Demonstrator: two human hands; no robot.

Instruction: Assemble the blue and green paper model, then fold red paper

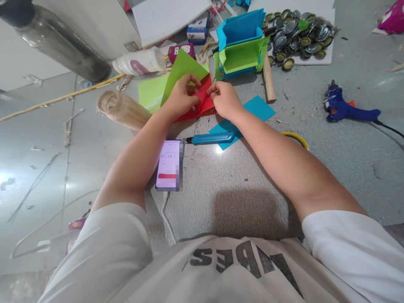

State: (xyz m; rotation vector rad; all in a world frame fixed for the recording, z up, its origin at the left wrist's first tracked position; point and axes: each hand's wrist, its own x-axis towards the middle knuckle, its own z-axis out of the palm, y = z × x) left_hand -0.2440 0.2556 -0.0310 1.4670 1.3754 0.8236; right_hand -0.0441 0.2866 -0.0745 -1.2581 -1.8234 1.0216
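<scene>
**Pinched between left hand and right hand: red paper, apparently part-folded**

Both hands have thumb and fingers curled in on the red paper, the left hand a little looser, the right hand closed more narrowly at the sheet's right side. How firmly either one presses is hard to tell, since the fingers cover part of the paper and detail is soft there.

Judging by what stands nearby, the folding seems partway through. A blue folded form and a green folded form sit together just beyond the right hand, open-sided like boxes, and look complete or close to it. The red paper shows no such walls, so its shaping is probably what is left; a flat blue sheet, partly behind the right hand, appears unworked.

The red paper lies on the tabletop between the hands, in front of a green sheet that slants up behind the left hand. It is bright red, with a raised, creased flap in the middle and flatter parts spreading along the near side. Nearer still lies a blue cutter.
</scene>
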